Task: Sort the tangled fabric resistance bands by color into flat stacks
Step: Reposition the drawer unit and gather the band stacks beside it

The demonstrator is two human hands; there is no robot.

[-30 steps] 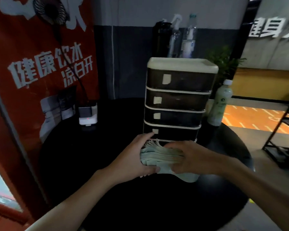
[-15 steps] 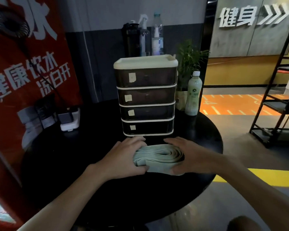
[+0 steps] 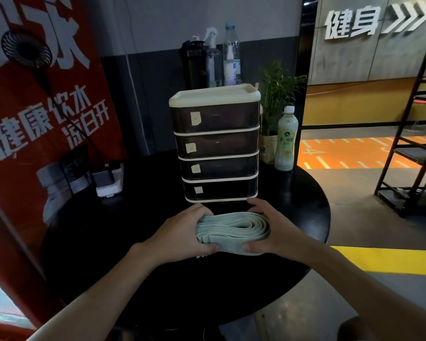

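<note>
A stack of pale green folded fabric resistance bands (image 3: 233,228) is pressed between the left hand (image 3: 182,236) and right hand (image 3: 272,228), fingers curled around its ends, near the round black table's (image 3: 108,254) centre, before a brown four-drawer plastic organiser (image 3: 217,143). Soft, light and probably prone to splaying, it is best gripped from both ends.

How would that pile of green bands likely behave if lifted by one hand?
The bands are thin fabric layers, so probably floppy and apt to slide apart. Both the left hand and right hand press its ends, suggesting it needs squeezing. Probably light.
</note>
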